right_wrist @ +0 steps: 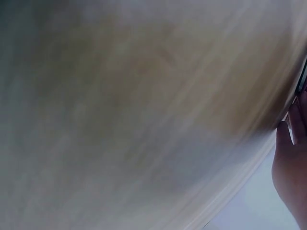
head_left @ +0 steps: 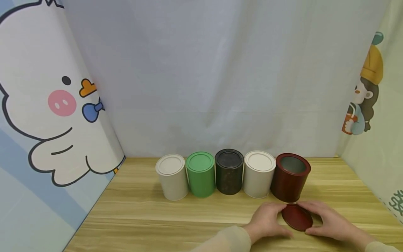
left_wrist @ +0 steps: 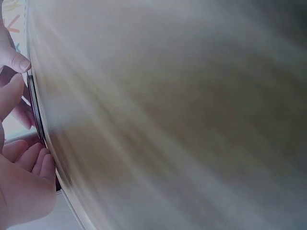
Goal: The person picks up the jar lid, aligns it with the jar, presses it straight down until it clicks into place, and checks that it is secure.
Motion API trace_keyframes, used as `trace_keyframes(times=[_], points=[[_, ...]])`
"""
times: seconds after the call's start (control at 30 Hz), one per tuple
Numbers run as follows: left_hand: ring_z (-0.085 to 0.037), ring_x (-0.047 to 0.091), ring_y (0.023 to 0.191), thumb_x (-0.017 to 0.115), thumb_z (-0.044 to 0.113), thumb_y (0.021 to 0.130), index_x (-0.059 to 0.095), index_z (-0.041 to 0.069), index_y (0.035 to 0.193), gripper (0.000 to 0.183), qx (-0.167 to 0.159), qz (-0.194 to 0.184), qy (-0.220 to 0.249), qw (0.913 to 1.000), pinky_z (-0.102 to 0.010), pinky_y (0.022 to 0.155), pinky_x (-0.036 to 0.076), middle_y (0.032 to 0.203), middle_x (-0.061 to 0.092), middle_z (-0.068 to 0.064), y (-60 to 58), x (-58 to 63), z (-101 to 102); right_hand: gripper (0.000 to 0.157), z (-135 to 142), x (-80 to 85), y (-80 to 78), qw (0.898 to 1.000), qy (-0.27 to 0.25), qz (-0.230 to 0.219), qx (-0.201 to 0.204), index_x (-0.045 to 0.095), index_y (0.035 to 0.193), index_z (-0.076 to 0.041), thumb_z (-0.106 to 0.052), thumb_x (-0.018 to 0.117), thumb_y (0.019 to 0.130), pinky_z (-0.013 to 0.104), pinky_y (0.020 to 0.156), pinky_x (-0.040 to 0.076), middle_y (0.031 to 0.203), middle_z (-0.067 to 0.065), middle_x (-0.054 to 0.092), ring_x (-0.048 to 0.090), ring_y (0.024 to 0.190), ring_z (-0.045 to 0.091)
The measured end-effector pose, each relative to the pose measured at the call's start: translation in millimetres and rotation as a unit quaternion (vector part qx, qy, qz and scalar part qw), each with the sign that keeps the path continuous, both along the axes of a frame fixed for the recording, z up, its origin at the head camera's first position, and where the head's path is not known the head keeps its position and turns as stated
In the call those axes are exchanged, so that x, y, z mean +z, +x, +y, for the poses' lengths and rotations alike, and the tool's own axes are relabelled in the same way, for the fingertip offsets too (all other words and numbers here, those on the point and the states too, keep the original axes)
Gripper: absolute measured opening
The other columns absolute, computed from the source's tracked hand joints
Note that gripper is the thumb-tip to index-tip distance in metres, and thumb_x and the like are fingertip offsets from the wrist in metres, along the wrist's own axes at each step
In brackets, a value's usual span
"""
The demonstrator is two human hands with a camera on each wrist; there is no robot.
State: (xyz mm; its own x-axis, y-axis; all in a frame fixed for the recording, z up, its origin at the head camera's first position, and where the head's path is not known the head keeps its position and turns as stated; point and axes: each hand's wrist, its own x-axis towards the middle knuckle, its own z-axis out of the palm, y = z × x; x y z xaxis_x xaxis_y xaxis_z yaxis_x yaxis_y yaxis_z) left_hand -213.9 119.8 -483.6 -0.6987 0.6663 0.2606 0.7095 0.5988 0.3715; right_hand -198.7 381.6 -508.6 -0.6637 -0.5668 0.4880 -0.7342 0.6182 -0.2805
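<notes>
A dark red round lid lies low over the tabletop, in front of an open dark red can. My left hand holds it from the left, fingertips at its far left edge and thumb near its front edge. On the other side my right hand curves round the lid, fingers at the far edge and thumb at the front right. In the left wrist view the lid shows edge-on beside the fingers. The right wrist view catches only part of the right hand.
Left of the red can stand a white can, a black can, a green can and another white can, all lidded, in a row on the wooden table. A pale curtain hangs behind.
</notes>
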Motion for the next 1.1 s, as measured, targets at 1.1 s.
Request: trace_keyframes(times=[1.1], points=[[0.007,0.057,0.08,0.09,0.008,0.07,0.075,0.007,0.116,0.048,0.033,-0.221,0.144,0.9639,-0.008,0.07,0.046,0.099,0.074,0.008,-11.8,-2.7,-8,0.063,-13,10.2,7.5,0.998,-0.023,-0.06,0.017,0.066,0.127,-0.006,-0.018,0.091,0.07,0.012,0.087,0.043,0.117,-0.002,0.066,0.055,0.11,0.003]])
